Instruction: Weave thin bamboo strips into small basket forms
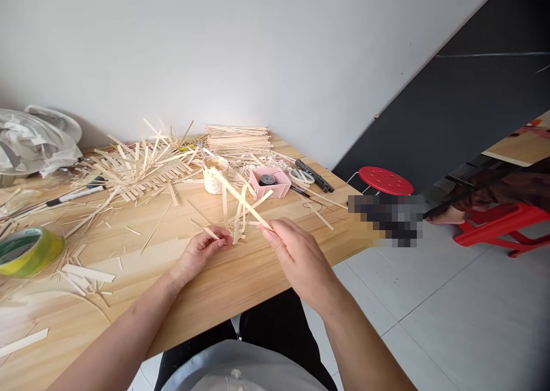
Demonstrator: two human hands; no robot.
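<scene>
Between my hands, low over the wooden table, is a small woven piece of pale wood strips (237, 219) with loose ends sticking upward. My left hand (205, 248) pinches its left side with thumb and fingers. My right hand (292, 248) is closed around the near end of one long wood strip (243, 199), which points away and up to the left. The strip's far end overlaps a small round woven basket (215, 176) behind; whether they touch I cannot tell. Just beyond the woven piece sits a pink plastic box (279, 189) holding a black spool (267, 180).
A spiky heap of woven strips (141, 168) and a stack of strips (238, 139) lie along the wall. Yellow-green tape (34, 251) and offcuts (88, 273) are at left; scissors (303, 176) and a black tool (315, 176) at right. A red stool (387, 180) stands beyond the table.
</scene>
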